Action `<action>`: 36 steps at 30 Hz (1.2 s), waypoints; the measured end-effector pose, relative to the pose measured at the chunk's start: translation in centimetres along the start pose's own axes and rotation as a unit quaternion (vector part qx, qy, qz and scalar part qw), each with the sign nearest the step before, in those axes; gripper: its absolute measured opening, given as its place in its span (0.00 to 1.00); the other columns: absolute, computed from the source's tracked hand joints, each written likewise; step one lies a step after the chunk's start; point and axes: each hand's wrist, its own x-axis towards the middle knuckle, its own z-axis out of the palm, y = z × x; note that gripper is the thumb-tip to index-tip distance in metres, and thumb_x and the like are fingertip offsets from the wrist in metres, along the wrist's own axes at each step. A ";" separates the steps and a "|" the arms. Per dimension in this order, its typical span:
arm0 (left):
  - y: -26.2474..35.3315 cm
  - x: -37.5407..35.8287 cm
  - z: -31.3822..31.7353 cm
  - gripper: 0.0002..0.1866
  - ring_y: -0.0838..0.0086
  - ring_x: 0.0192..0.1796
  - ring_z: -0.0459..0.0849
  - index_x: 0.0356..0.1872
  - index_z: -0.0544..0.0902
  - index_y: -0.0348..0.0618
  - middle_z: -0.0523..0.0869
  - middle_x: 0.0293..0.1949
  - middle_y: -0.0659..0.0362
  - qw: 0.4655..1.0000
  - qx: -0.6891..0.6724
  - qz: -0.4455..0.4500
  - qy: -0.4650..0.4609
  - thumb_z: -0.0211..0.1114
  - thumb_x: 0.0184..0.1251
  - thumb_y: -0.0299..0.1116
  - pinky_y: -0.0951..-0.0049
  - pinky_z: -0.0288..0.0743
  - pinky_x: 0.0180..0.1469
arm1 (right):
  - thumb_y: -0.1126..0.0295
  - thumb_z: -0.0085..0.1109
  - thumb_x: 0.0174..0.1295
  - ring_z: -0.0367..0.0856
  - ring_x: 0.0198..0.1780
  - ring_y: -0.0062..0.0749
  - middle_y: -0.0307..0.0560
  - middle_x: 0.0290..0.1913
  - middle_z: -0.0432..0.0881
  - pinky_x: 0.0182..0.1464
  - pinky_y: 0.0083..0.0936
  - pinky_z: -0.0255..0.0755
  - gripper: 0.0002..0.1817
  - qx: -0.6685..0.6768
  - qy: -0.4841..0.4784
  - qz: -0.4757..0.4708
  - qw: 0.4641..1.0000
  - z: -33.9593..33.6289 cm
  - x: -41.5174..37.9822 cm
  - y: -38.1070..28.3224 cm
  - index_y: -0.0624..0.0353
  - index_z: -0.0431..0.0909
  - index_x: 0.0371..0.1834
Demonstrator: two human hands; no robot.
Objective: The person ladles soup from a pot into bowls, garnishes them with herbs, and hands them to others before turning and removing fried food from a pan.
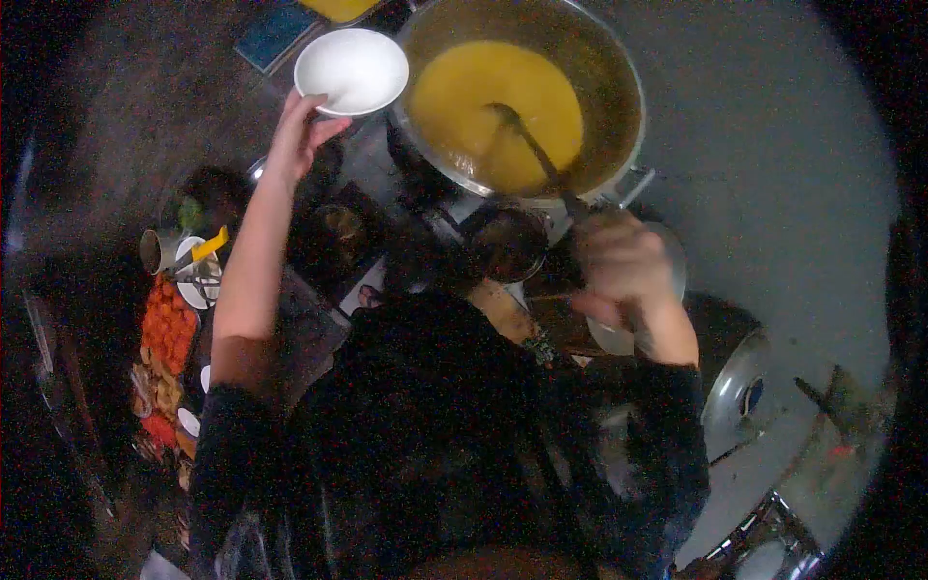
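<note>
My left hand [302,133] grips the rim of a white bowl [352,72], thumb along the near edge, and holds it up left of a large metal pot [619,116]. The inside of the bowl looks plain white. A thick yellow liquid [454,97] covers the bottom of the pot. My right hand [621,266], smeared by motion, is wrapped round the handle of a dark long-handled stirring tool [541,159]. The tool reaches over the near rim, and its lower end dips into the yellow liquid, so its head is hidden.
A metal lid [730,391] leans at the right. Orange-red pieces [166,324] and other food lie along the left side, near a yellow-handled tool [208,244] on a white dish [196,280]. Yellow contents [338,8] of another container show at the top edge.
</note>
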 end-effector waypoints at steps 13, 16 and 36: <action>-2.5 5.3 2.9 0.34 0.61 0.31 0.81 0.59 0.53 0.47 0.68 0.49 0.45 0.998 0.004 0.017 -0.056 0.56 0.49 0.28 0.76 0.80 0.31 | 0.63 0.44 0.58 0.47 0.12 0.21 0.32 0.08 0.47 0.19 0.21 0.46 0.20 0.147 0.806 0.077 0.567 -2.5 -6.6 7.4 0.48 0.51 0.10; -2.7 5.8 3.5 0.34 0.61 0.34 0.80 0.59 0.53 0.47 0.68 0.49 0.47 0.998 0.064 0.011 0.000 0.57 0.48 0.27 0.75 0.80 0.27 | 0.59 0.44 0.58 0.41 0.12 0.21 0.32 0.07 0.45 0.20 0.21 0.42 0.23 0.136 0.822 0.060 0.550 -2.3 -7.7 4.2 0.46 0.47 0.08; -9.3 11.8 11.7 0.28 0.51 0.42 0.76 0.58 0.50 0.44 0.60 0.54 0.44 0.968 -0.221 0.028 -0.118 0.49 0.54 0.25 0.63 0.79 0.38 | 0.59 0.41 0.55 0.47 0.17 0.18 0.28 0.13 0.51 0.25 0.20 0.45 0.16 0.123 0.414 -0.345 0.833 -2.8 -5.5 -10.8 0.45 0.54 0.11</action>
